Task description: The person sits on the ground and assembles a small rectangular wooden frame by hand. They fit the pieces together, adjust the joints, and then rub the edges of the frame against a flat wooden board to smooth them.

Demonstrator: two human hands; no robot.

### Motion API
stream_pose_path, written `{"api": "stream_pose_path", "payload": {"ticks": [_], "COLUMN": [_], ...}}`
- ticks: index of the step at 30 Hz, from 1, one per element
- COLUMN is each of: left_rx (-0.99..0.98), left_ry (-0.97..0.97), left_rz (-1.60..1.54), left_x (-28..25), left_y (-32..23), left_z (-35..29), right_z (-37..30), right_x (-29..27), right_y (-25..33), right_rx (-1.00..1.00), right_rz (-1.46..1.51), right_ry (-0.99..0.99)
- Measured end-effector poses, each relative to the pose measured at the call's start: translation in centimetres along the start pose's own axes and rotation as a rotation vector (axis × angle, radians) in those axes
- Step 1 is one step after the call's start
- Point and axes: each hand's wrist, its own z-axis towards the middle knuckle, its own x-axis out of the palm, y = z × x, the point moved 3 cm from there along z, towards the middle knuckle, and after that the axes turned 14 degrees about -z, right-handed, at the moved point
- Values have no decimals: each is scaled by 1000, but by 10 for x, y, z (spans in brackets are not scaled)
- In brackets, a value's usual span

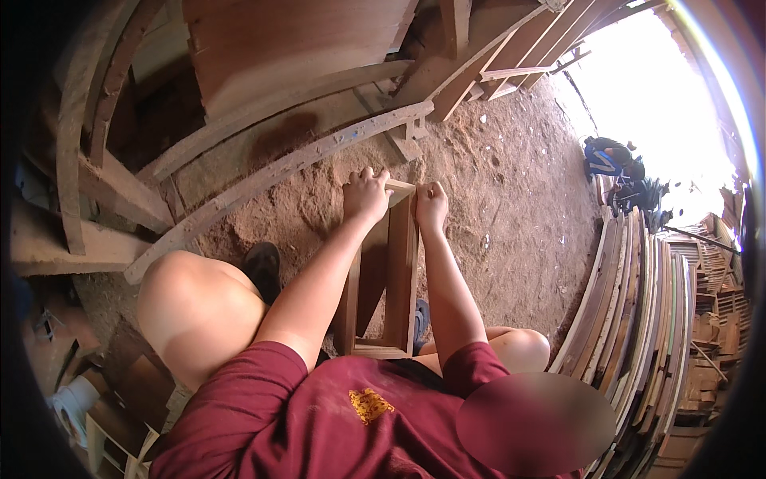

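A long, narrow wooden frame, shaped like a drawer box (402, 275), stands between my legs, its near end close to my shirt. My left hand (367, 195) grips its far left corner, the fingers bent over the end board. At the far right corner my right hand (432, 207) is closed on the edge, the fingers curled in. Both forearms reach forward along the frame's two sides. The parts of the boards under my fingers are hidden.
A low wooden beam (295, 162) curves across in front, with large panels (295, 56) behind it. Sawdust-covered ground (511, 207) spreads to the right. Long stacked planks (630, 303) line the right side, and a blue-and-black bundle (610, 158) lies past them. Offcuts lie at the lower left.
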Motion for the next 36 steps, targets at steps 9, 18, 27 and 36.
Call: {"api": "stream_pose_path", "payload": {"ticks": [9,18,27,36], "left_rx": [-43,-31,-96,-95], "left_ry": [-23,17,-10,13], "left_rz": [7,3,29,-29], "left_x": [-1,2,-3,-3], "left_y": [18,5,12,10], "left_z": [2,1,-1,3], "right_z": [-50,3,-40,-23], "right_x": [-15,3,-7,-12], "right_y": [8,6,6,24], "right_rx": [24,209,-119,-107], "right_rz": [84,337,166,12], "right_ry": [49,298,3,40]}}
